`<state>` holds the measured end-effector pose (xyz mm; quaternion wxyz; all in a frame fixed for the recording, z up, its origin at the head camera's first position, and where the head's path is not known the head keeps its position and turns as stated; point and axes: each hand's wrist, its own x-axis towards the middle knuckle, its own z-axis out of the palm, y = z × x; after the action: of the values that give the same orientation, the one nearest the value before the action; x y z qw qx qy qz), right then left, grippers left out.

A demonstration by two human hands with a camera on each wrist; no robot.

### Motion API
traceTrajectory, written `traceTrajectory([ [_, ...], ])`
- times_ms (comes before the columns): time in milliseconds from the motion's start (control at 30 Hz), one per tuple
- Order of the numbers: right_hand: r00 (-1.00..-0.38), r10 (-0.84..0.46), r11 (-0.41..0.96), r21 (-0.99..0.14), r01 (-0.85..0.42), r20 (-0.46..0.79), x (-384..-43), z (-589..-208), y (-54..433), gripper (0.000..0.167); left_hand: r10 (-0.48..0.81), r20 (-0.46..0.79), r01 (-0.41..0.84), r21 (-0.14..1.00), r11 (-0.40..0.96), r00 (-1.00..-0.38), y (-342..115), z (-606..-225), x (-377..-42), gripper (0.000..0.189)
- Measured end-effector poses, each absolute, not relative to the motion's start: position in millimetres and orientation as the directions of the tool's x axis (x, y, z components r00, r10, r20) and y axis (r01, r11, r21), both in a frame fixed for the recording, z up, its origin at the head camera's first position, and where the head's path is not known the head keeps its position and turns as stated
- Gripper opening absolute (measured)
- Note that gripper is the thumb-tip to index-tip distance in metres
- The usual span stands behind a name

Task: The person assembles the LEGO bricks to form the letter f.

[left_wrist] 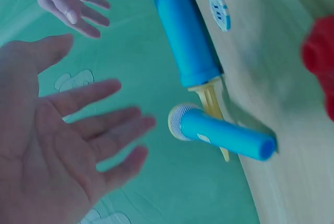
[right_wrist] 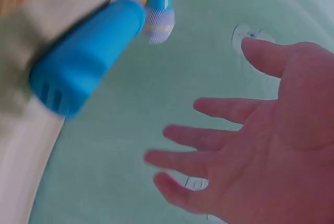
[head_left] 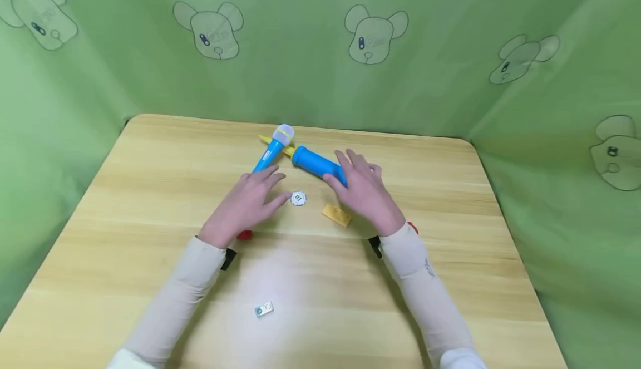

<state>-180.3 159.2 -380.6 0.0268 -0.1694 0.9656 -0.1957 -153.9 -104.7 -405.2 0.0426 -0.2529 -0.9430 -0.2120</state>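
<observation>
My left hand [head_left: 245, 205] hovers over the table, fingers spread and holding nothing. Nearest to it lies a blue toy microphone [head_left: 267, 155] with a pale mesh head. The microphone's head end rests across the yellow tapered tip of a blue balloon pump [head_left: 314, 162]. Over the pump's other end, my right hand [head_left: 368, 191] is spread, apart from it in the right wrist view. Between the hands are a white poker chip [head_left: 299, 198] marked 10 and an orange-yellow block [head_left: 336, 215]. In the left wrist view, the microphone [left_wrist: 224, 134] and pump [left_wrist: 185, 31] lie beyond the left fingers.
A red object [head_left: 245, 235] is partly hidden by the left wrist, and another red bit [head_left: 413, 227] shows behind the right sleeve. A small silver-and-teal piece [head_left: 264, 309] lies toward the front. Green curtains [head_left: 300, 79] surround the wooden table [head_left: 150, 191].
</observation>
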Motion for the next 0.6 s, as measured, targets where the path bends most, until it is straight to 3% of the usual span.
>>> traceTrajectory([
  [267, -0.879, -0.477, 0.767, -0.495, -0.408, -0.016, -172, -382, 124, 0.062, 0.427, 0.261, 0.501, 0.459, 0.734, -0.866, -138, -398, -139, 0.035],
  [600, -0.792, -0.604, 0.682, -0.574, -0.454, -0.091, -166, -412, 80, 0.053, 0.300, 0.227, 0.372, 0.436, 0.820, -0.927, -185, -414, -115, 0.032],
])
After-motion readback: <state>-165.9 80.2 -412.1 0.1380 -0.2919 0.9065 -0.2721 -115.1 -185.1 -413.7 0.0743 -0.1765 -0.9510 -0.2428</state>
